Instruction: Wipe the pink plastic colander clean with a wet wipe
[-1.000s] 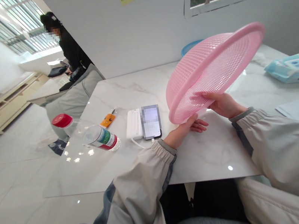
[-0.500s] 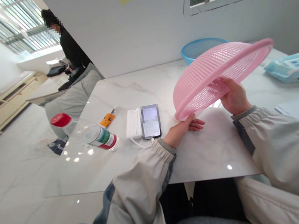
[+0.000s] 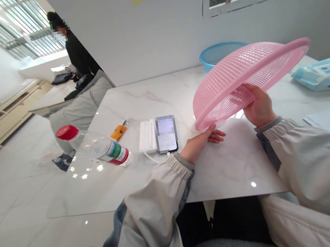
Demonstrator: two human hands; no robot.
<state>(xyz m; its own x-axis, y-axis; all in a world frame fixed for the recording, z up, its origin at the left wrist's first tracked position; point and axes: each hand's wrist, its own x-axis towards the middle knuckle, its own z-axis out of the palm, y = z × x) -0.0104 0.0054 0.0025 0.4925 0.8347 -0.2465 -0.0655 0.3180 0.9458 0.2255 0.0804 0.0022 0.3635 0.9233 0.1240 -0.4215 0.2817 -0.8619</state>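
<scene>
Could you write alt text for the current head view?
A person's right grip holds a pink mesh basket tilted over a white marbled table, opening downward, with the left grip at its lower rim. A blue container stands behind; a phone and red-capped bottle are to the left.

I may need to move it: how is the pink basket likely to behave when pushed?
The pink basket is probably light for its size, as it looks perforated. Its thick rim should keep it fairly stiff. Being round, it might roll if stood on edge.
</scene>
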